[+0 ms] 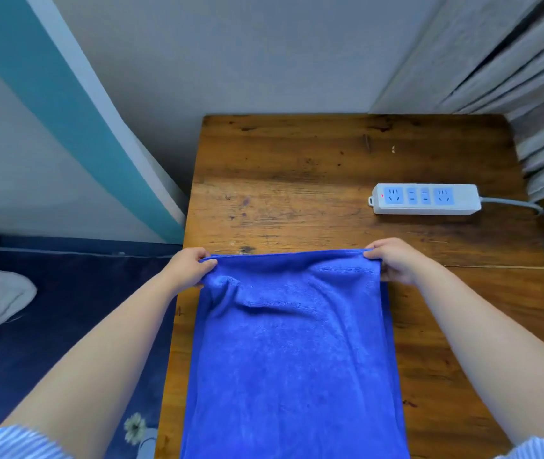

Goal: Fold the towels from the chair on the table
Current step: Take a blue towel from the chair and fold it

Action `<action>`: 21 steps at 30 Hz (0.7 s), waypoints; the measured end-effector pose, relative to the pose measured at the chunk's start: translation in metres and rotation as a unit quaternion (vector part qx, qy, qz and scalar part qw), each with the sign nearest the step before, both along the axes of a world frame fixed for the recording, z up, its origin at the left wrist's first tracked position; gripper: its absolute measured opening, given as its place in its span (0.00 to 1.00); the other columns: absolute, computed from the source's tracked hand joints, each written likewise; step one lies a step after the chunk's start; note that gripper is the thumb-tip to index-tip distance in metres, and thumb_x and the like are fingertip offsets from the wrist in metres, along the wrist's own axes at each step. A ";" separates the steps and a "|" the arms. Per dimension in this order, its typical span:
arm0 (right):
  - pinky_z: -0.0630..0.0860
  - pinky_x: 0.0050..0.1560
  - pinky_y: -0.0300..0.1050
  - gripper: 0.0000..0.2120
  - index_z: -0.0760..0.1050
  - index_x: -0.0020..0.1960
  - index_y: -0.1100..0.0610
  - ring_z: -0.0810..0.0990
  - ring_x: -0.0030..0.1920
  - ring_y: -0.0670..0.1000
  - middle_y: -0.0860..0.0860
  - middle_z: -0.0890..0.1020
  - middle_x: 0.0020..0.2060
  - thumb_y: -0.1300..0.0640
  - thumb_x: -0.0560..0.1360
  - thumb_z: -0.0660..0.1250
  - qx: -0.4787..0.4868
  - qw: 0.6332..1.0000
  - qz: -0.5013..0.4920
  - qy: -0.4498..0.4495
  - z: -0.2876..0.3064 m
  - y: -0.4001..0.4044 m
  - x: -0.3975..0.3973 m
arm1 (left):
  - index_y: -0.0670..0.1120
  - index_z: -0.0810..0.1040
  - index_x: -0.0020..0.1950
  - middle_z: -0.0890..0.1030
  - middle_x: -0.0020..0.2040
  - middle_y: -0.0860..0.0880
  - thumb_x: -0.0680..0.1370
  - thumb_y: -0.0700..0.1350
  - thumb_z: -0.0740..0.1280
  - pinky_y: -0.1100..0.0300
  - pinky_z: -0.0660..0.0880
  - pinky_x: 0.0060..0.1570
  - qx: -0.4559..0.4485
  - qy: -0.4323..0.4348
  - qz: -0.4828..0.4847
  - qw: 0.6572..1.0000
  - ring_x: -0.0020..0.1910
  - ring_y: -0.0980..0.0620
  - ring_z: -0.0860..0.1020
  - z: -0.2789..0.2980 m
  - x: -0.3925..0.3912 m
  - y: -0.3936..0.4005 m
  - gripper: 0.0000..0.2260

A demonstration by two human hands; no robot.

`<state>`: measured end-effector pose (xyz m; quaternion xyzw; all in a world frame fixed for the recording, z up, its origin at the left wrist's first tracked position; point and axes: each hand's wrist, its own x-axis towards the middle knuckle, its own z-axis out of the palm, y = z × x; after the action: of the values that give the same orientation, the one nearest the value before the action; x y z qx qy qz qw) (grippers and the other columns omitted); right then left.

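The step in hand looks like a lengthwise fold or spreading of the towel (pixel 292 342), and to do it well both far corners should be kept level and drawn taut, so that the slack rumple just below the left hand (pixel 189 268) flattens out before the edge is laid down; the edges ought then to be matched squarely, not by guess. The left hand pinches the towel's far left corner, its fingers curled over the hem with the thumb beneath. The right hand (pixel 394 260) pinches the far right corner in like manner, fingers bent over the top edge. The towel hangs from the fingers toward the person, stretched between the two hands and lying down the table (pixel 297 167). A power strip (pixel 426 198) rests beyond the right fingers, well apart from the cloth.
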<state>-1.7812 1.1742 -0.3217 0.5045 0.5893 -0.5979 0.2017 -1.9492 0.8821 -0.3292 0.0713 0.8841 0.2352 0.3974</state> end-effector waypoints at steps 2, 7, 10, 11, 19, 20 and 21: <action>0.73 0.22 0.35 0.14 0.70 0.35 0.57 0.72 0.27 0.49 0.54 0.71 0.28 0.68 0.77 0.56 0.008 0.999 -0.002 -0.041 -0.005 0.006 0.002 | 0.47 0.72 0.34 0.73 0.34 0.50 0.77 0.44 0.64 0.66 0.71 0.27 0.017 -0.013 0.009 1.000 0.33 0.55 0.72 -0.003 -0.005 0.003 0.11; 0.67 0.17 0.30 0.05 0.69 0.42 0.60 0.66 0.14 0.44 0.54 0.68 0.25 0.65 0.77 0.59 0.037 0.988 0.063 -0.137 -0.011 0.020 0.004 | 0.49 0.77 0.36 0.74 0.34 0.50 0.76 0.45 0.67 0.66 0.69 0.27 0.081 -0.074 0.072 0.991 0.31 0.56 0.71 -0.012 -0.012 0.004 0.08; 0.67 0.17 0.31 0.01 0.68 0.47 0.61 0.66 0.22 0.48 0.55 0.67 0.27 0.65 0.77 0.59 0.064 0.977 0.123 -0.164 -0.010 0.016 0.000 | 0.46 0.74 0.35 0.71 0.29 0.48 0.76 0.46 0.66 0.68 0.69 0.24 0.073 -0.130 0.081 0.985 0.22 0.56 0.69 -0.019 -0.014 -0.001 0.10; 0.67 0.17 0.31 0.00 0.68 0.47 0.61 0.65 0.23 0.49 0.55 0.68 0.28 0.65 0.77 0.59 0.079 0.974 0.136 -0.165 -0.011 0.014 -0.001 | 0.46 0.73 0.34 0.70 0.29 0.48 0.76 0.47 0.66 0.66 0.70 0.26 0.060 -0.135 0.079 0.986 0.23 0.54 0.68 -0.022 -0.013 -0.003 0.12; 0.68 0.25 0.40 0.06 0.69 0.42 0.62 0.68 0.27 0.53 0.56 0.70 0.29 0.66 0.76 0.55 0.184 0.944 0.218 -0.163 -0.020 0.012 -0.006 | 0.46 0.70 0.31 0.70 0.29 0.49 0.75 0.45 0.67 0.59 0.66 0.33 0.016 0.078 0.028 0.996 0.32 0.50 0.68 -0.033 -0.009 -0.001 0.14; 0.69 0.27 0.41 0.06 0.70 0.42 0.62 0.69 0.28 0.54 0.56 0.71 0.31 0.66 0.75 0.55 0.204 0.935 0.239 -0.165 -0.021 0.012 -0.006 | 0.45 0.70 0.33 0.70 0.29 0.49 0.75 0.45 0.68 0.58 0.64 0.32 0.001 0.099 -0.005 0.995 0.34 0.49 0.69 -0.033 -0.007 -0.001 0.12; 0.70 0.30 0.42 0.06 0.71 0.43 0.62 0.71 0.32 0.54 0.57 0.74 0.34 0.65 0.75 0.56 0.229 0.922 0.263 -0.167 -0.022 0.011 -0.005 | 0.43 0.72 0.36 0.72 0.31 0.48 0.75 0.45 0.67 0.58 0.63 0.33 -0.012 0.116 -0.041 0.992 0.36 0.47 0.70 -0.033 -0.005 -0.001 0.10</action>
<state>-1.7867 1.1855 -0.3433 0.4563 0.7795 -0.2792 0.3258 -1.9540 0.8812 -0.3620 0.1293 0.9235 0.1982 0.3021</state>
